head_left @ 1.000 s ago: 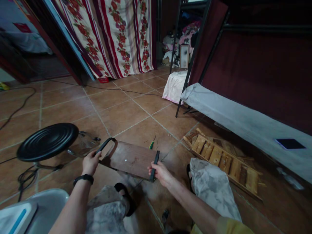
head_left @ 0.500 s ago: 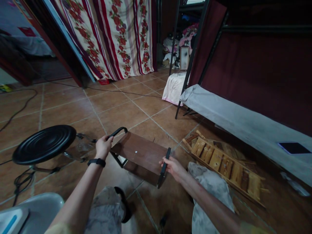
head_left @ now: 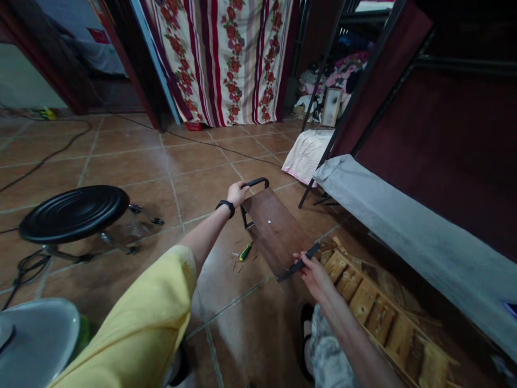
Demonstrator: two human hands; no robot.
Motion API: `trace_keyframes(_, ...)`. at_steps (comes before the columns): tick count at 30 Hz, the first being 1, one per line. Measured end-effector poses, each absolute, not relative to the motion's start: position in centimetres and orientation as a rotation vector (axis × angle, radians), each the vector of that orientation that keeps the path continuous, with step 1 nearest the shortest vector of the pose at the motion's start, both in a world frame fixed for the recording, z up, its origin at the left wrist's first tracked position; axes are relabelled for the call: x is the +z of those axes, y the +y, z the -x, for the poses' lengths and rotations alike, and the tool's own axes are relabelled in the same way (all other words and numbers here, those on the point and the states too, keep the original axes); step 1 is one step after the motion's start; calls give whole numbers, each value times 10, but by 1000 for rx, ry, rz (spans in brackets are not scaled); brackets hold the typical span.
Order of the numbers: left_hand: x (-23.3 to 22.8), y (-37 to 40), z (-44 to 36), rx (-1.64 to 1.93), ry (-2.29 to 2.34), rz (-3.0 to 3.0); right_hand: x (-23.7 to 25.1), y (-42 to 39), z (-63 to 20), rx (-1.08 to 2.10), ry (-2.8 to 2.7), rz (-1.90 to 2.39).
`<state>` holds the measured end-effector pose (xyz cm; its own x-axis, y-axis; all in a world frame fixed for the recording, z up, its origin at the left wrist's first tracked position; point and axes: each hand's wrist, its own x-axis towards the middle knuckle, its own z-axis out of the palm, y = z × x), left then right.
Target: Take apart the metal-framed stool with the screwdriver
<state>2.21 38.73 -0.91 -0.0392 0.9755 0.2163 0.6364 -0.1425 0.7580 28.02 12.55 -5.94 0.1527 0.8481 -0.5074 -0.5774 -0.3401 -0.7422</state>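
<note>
The left hand (head_left: 237, 194) grips the far black end frame (head_left: 257, 181) and the right hand (head_left: 311, 273) the near frame (head_left: 287, 273), apparently to balance the brown shelf rack (head_left: 278, 223), right of the green-handled screwdriver (head_left: 245, 253)

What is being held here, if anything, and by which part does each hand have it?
A brown shelf: the left hand grips its far black bar, the right hand its near black bar.

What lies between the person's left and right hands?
Head view: a brown board with dark end frames, gripped by the left hand and right hand.
</note>
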Motion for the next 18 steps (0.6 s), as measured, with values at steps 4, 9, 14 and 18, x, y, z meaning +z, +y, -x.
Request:
trace_keyframes(4, -21, 418, -50, 1036, 1645, -1816, -77, 146, -292, 1498, -246, 1192)
trace_keyframes(9, -42, 447, -71, 1028, 1613, -1860, -93, 168, -301, 1471, -173, 1260)
trace_keyframes(14, -72, 467, -73, 993, 1666, -1838, -97, 185, -302, 1472, -174, 1239)
trace_keyframes(18, -96, 478, -68, 962, 1680, -1835, -98, 195, -304, 1470, -201, 1265)
